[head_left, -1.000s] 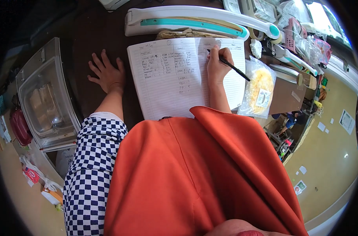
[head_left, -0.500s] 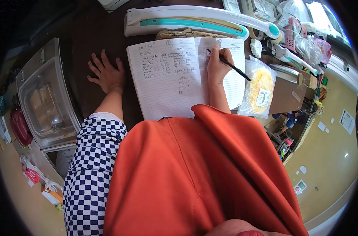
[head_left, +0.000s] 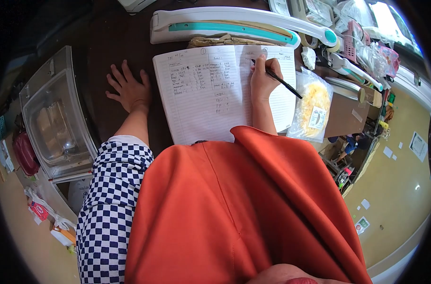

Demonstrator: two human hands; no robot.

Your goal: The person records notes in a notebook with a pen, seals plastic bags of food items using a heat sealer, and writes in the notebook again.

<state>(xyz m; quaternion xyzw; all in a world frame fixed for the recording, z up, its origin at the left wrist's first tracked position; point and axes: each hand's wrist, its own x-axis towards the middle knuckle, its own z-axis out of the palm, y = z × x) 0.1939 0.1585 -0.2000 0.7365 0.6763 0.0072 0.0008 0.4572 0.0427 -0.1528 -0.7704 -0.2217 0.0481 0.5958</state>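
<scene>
An open lined notebook (head_left: 196, 113) lies on the dark table, its left page covered with handwriting and its right page written near the top. My right hand (head_left: 265, 80) rests on the right page with its fingers closed round a black pen (head_left: 284, 84), the tip near the top of that page. To the left of the notebook, my left hand (head_left: 130, 90) lies flat on the table (head_left: 116, 45) with its fingers spread, holding nothing. A clear bag of yellowish shreds (head_left: 315, 99) with a white label touches the notebook's right side.
Behind the notebook lies a white and teal sealer-like device (head_left: 229, 28). A clear-lidded case (head_left: 57, 118) stands at the left. Plastic bags and a pink basket (head_left: 350, 42) crowd the back right. A person in blue (head_left: 352, 144) shows far right.
My right hand and the pen have shifted very slightly over the top of the right page. My left hand keeps its place.
</scene>
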